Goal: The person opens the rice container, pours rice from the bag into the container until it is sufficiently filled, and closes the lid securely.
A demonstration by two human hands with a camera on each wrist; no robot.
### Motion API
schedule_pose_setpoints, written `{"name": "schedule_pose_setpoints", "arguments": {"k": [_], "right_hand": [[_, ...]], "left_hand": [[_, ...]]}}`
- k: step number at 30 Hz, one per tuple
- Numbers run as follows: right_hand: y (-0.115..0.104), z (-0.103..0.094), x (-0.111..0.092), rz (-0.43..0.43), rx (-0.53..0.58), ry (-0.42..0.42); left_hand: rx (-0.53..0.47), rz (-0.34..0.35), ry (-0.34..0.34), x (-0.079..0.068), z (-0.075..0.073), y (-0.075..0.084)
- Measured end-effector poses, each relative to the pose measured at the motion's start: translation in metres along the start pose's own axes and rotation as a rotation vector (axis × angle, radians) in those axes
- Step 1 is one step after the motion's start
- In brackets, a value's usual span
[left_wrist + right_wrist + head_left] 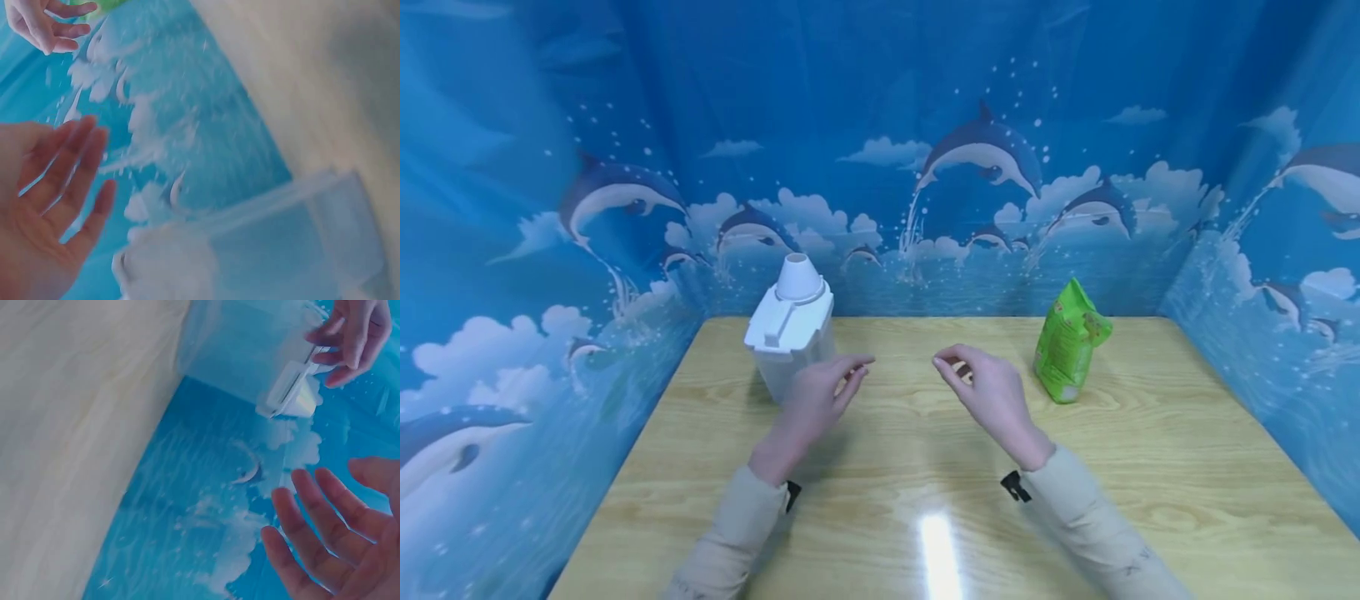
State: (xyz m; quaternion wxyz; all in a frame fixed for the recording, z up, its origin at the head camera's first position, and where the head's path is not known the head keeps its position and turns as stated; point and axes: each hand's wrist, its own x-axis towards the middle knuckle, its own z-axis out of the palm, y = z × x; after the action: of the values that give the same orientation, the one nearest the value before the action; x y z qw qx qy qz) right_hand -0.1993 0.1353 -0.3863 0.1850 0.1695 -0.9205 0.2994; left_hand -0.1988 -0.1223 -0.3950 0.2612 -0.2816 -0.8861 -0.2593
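Observation:
My left hand (817, 398) hovers over the table just right of a white lidded container (790, 333), overlapping its lower side in the head view. The container stands upright and carries a cone-shaped spout on its lid; its see-through body (269, 244) fills the lower part of the left wrist view. My right hand (988, 392) is held in the air left of a bright green bag (1067, 342), which stands on the table with a pinched top. Both hands have relaxed, slightly bent fingers and nothing between them. The right wrist view shows the right palm (350, 544) with fingers spread.
The light wood-patterned table (865, 517) reaches back to a blue curtain (865, 67) printed with dolphins and clouds. The curtain also closes in the left and right sides. A bright light reflection lies on the table's near part.

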Motion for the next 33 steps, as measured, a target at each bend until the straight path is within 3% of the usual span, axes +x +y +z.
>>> {"name": "schedule_pose_setpoints", "arguments": {"k": [5, 9, 11, 15, 19, 23, 28, 33], "right_hand": [[-0.022, 0.013, 0.019, -0.066, 0.027, -0.024], [-0.037, 0.027, 0.032, -0.147, 0.024, -0.049], [-0.045, 0.033, 0.037, -0.177, 0.028, -0.066], [-0.062, 0.047, 0.049, -0.202, 0.024, -0.122], [-0.076, 0.062, 0.06, -0.195, 0.009, -0.186], [-0.087, 0.078, 0.069, -0.17, -0.027, -0.23], [-0.097, 0.095, 0.079, -0.142, -0.122, -0.288], [-0.102, 0.107, 0.084, -0.163, -0.241, -0.267]], "left_hand": [[0.035, 0.017, 0.24, 0.005, -0.032, -0.017], [0.08, -0.062, 0.286, 0.003, -0.055, -0.035], [0.099, -0.123, 0.242, 0.0, -0.063, -0.047], [0.134, -0.238, 0.076, -0.007, -0.074, -0.07], [0.13, -0.305, -0.087, -0.013, -0.079, -0.089], [0.103, -0.36, -0.205, -0.015, -0.08, -0.104], [0.057, -0.421, -0.279, -0.016, -0.076, -0.118], [0.041, -0.457, -0.279, -0.017, -0.068, -0.121]]}}
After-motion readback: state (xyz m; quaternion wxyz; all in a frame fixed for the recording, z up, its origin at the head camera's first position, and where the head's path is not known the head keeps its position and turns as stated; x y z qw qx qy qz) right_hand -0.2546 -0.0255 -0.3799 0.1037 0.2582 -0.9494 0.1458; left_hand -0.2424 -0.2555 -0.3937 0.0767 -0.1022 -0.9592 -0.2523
